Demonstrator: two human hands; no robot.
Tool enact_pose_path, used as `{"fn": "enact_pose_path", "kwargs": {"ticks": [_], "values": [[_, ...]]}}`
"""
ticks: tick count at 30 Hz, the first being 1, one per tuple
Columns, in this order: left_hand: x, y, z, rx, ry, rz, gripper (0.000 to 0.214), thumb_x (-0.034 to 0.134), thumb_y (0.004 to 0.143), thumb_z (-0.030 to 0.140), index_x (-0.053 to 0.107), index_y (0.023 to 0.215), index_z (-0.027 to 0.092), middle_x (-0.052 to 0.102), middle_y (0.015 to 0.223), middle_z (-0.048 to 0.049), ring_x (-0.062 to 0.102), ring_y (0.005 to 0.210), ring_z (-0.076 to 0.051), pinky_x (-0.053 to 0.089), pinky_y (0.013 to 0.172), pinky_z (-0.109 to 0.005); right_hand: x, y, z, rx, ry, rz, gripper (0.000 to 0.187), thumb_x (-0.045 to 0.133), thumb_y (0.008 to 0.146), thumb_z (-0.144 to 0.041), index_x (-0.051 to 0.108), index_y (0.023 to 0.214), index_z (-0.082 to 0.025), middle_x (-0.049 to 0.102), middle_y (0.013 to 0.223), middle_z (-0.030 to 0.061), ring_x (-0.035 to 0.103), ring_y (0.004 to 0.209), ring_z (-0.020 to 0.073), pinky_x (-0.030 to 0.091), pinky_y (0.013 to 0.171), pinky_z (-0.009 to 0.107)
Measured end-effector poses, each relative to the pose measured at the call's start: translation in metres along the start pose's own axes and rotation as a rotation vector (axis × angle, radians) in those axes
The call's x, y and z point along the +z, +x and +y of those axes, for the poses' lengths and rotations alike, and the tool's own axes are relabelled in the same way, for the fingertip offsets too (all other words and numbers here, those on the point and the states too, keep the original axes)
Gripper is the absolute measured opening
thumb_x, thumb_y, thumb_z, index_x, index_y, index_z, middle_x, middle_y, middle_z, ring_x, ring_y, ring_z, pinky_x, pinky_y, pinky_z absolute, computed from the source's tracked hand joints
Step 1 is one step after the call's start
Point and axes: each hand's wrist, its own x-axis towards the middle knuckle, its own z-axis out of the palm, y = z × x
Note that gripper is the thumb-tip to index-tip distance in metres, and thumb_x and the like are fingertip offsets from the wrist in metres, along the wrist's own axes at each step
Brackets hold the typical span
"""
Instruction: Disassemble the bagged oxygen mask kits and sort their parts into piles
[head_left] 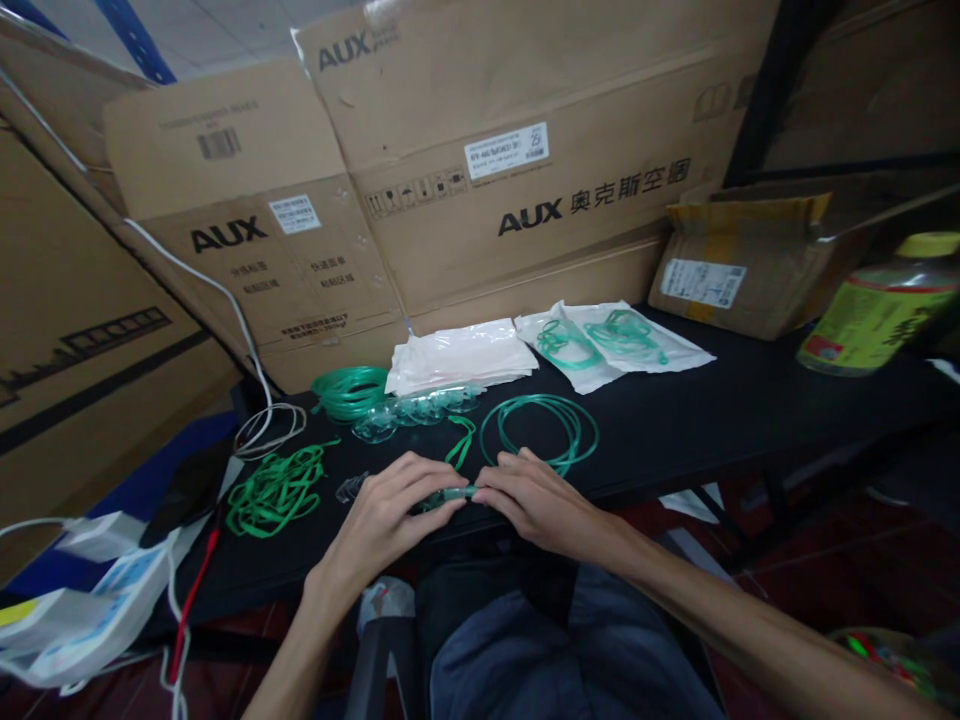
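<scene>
My left hand [401, 505] is closed around a small translucent green piece, mostly hidden by the fingers, that looks like part of a breathing mask. From its fingertips a pale green tubular connector [454, 493] reaches towards my right hand [529, 500]. The right fingers pinch the end of thin green tubing at that connector; whether the two are joined I cannot tell. Just beyond lies a loose coil of green tubing [592, 425]. A green elastic strap [463, 440] rises behind the fingertips. Beside the left hand a clear plastic edge [352, 487] shows.
Behind the hands are a row of nested clear masks [420, 408], a thick green tubing coil [349, 392] and white pouches [461, 357]. Green straps [277, 490] lie left, near a power strip [112, 600]. A carton [735, 265] and a bottle [877, 315] stand right.
</scene>
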Motion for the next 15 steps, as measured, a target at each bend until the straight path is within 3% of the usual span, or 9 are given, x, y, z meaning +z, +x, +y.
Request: {"fn": "enact_pose_path", "kwargs": {"ticks": [8, 11, 15], "values": [[0.008, -0.020, -0.007, 0.149, 0.330, 0.082, 0.032, 0.063, 0.096, 0.012, 0.065, 0.126, 0.024, 0.076, 0.115, -0.0010, 0.065, 0.113, -0.020, 0.054, 0.094, -0.033, 0.000, 0.004, 0.003, -0.036, 0.019, -0.021, 0.022, 0.044, 0.103, -0.015, 0.063, 0.095, -0.022, 0.065, 0.089, 0.0016, 0.060, 0.087, 0.0181, 0.039, 0.094, 0.035], [0.008, -0.019, -0.007, 0.128, 0.322, 0.096, 0.031, 0.063, 0.097, 0.013, 0.066, 0.125, 0.025, 0.077, 0.112, -0.0013, 0.066, 0.111, -0.021, 0.055, 0.092, -0.034, 0.001, 0.005, 0.002, -0.037, 0.021, -0.014, 0.022, 0.044, 0.103, -0.014, 0.063, 0.094, -0.021, 0.065, 0.089, 0.0017, 0.061, 0.086, 0.0176, 0.038, 0.095, 0.035], [0.002, -0.009, 0.000, 0.072, 0.177, 0.078, 0.023, 0.063, 0.098, 0.020, 0.066, 0.120, 0.021, 0.075, 0.112, -0.0049, 0.068, 0.101, -0.019, 0.057, 0.089, -0.034, 0.002, 0.005, -0.001, -0.036, 0.004, 0.021, 0.026, 0.043, 0.107, -0.028, 0.062, 0.093, -0.019, 0.066, 0.088, 0.0039, 0.060, 0.085, 0.0193, 0.040, 0.094, 0.036]]}}
